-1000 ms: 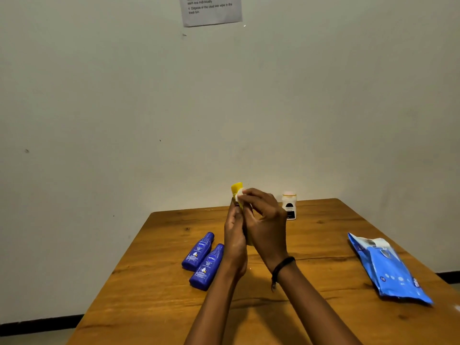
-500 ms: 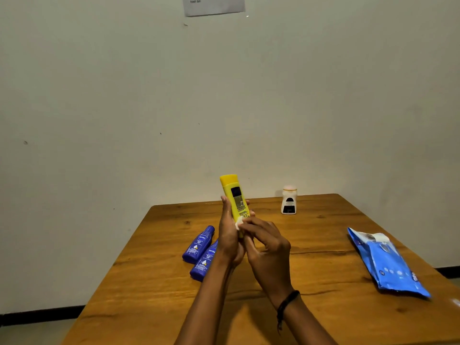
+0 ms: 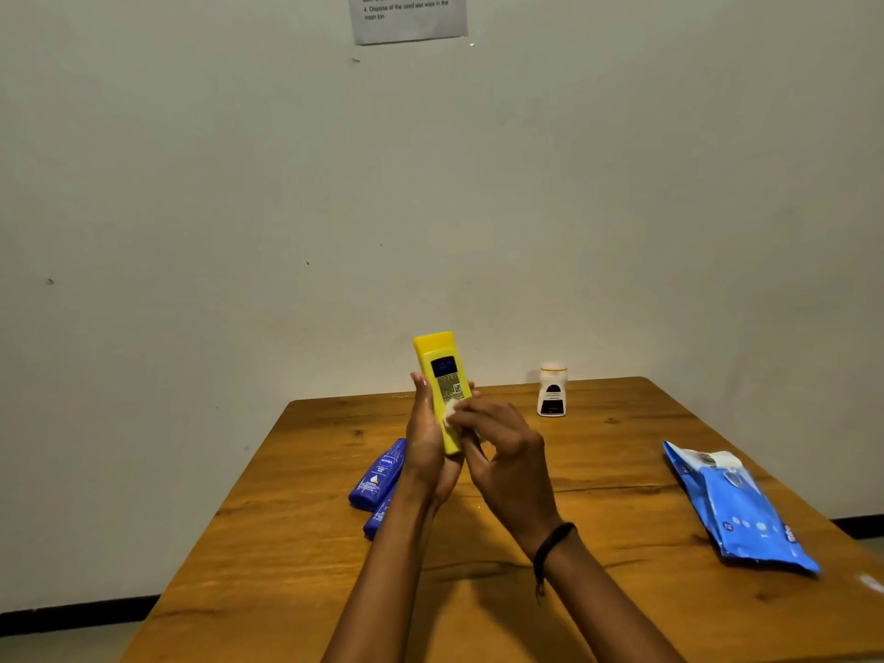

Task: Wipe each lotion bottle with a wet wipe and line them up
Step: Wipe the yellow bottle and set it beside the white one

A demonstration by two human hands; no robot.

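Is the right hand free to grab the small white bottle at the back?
Likely not yet: the right hand holds a wipe on the yellow bottle, though nothing stands between it and the white bottle.

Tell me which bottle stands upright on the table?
The white bottle near the far edge; both blue Nivea bottles lie flat, the yellow bottle is held.

The table [image 3: 622, 471] is varnished wood, smooth, with grain and knots showing. The yellow bottle [image 3: 437, 361] and blue bottles [image 3: 378, 473] are smooth plastic. The wipe [image 3: 449, 413] looks like soft cloth. The pack [image 3: 746, 514] is glossy, creased film. The wall [image 3: 191, 184] is matt, its sheet [image 3: 411, 16] paper.
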